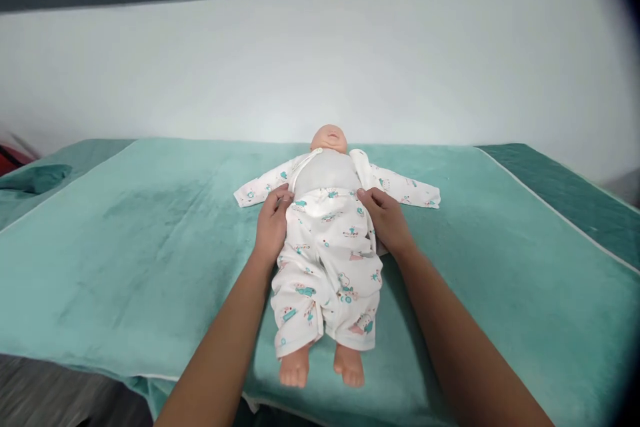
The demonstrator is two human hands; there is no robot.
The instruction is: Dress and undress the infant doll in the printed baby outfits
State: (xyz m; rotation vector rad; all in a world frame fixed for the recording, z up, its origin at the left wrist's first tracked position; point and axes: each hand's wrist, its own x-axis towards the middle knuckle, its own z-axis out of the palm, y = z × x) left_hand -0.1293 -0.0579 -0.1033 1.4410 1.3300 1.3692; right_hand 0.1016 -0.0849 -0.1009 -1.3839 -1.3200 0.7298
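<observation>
A baby doll [330, 139] lies on its back, feet toward me. It wears white printed pants [325, 260] pulled up to the waist and a matching jacket [405, 188] that hangs open over a pale grey torso [327, 171]. My left hand [273, 220] is closed at the left side of the waistband, thumb and fingers pinching the cloth. On the opposite side, my right hand [385, 217] pinches the waistband's right edge. The doll's sleeves stretch out to both sides, and its bare feet [349, 365] stick out of the pant legs.
A green cloth [165, 247] covers the table or bed under the doll. Behind it stands a white wall [300, 67] with a dark band along the top. Bunched cloth [37, 179] lies at the left end, near a red item [11, 159]. Floor shows at the lower left.
</observation>
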